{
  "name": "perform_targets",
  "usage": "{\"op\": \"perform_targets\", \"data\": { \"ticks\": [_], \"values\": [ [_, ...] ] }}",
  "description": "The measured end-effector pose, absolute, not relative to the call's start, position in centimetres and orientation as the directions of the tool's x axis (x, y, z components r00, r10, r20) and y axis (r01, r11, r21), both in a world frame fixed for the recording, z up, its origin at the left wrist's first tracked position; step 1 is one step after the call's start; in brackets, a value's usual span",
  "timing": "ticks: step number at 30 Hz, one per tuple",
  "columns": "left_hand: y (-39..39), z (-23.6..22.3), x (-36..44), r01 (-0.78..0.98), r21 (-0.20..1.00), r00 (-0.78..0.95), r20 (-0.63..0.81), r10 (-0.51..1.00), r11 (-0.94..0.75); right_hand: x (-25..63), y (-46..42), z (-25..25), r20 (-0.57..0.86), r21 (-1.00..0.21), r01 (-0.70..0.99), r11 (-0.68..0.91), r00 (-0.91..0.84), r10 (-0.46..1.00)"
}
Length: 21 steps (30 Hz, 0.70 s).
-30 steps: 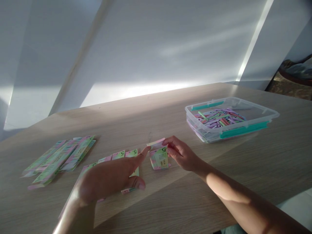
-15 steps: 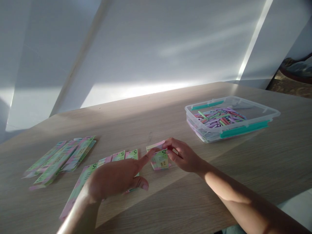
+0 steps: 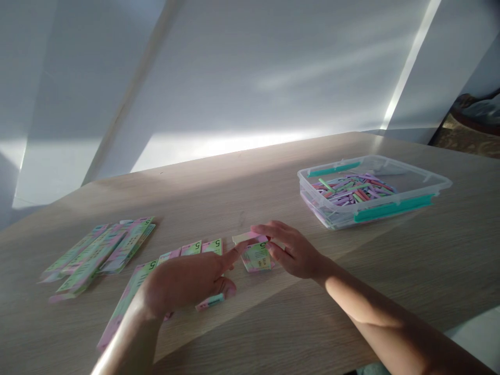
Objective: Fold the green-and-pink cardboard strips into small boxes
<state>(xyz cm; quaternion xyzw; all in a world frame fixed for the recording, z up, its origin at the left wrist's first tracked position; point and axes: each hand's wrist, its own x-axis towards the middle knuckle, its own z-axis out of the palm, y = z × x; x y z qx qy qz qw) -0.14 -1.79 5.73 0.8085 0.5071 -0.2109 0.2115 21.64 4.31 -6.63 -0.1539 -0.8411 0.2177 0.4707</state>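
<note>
A small folded stack of pastel green-and-pink cards marked 5 [image 3: 257, 255] rests on the wooden table [image 3: 273, 323] between my hands. My right hand [image 3: 291, 250] curls round its right side, fingers pressing the top flap down. My left hand [image 3: 187, 284] lies over a row of flat cards [image 3: 191, 249], its index finger stretched to the stack's left edge, the other fingers curled with nothing in them.
A loose pile of long pastel cards [image 3: 97, 252] lies at the left. A clear plastic box with teal clips [image 3: 371, 190], holding several coloured strips, stands at the right. A white wall rises behind the table's far edge.
My right hand has pressed the raised stack lower onto the table and flattened its top flap. My left hand has slid slightly right, its index finger staying at the stack.
</note>
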Motion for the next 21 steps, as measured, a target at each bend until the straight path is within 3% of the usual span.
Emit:
{"op": "perform_targets", "data": {
  "ticks": [3, 8, 14, 21],
  "values": [
    [-1.8, 5.8, -0.1, 0.915, 0.127, 0.387, -0.551, 0.74, -0.384, 21.3, 4.4, -6.3, 0.749, -0.49, 0.003, 0.872, -0.51, 0.422],
    [-2.2, 6.2, 0.3, 0.922, 0.069, 0.36, -0.52, 0.775, -0.381, 20.3, 4.0, -6.1, 0.754, -0.592, -0.063, 0.803, -0.395, 0.525],
    [-2.5, 6.5, 0.8, 0.918, 0.001, 0.334, -0.538, 0.774, -0.396, 19.4, 3.4, -5.6, 0.701, -0.671, 0.009, 0.741, -0.316, 0.639],
    [-2.7, 6.1, 0.7, 0.891, -0.097, 0.333, -0.524, 0.784, -0.443, 19.1, 3.4, -5.6, 0.704, -0.672, 0.046, 0.74, -0.274, 0.656]
  ]
}}
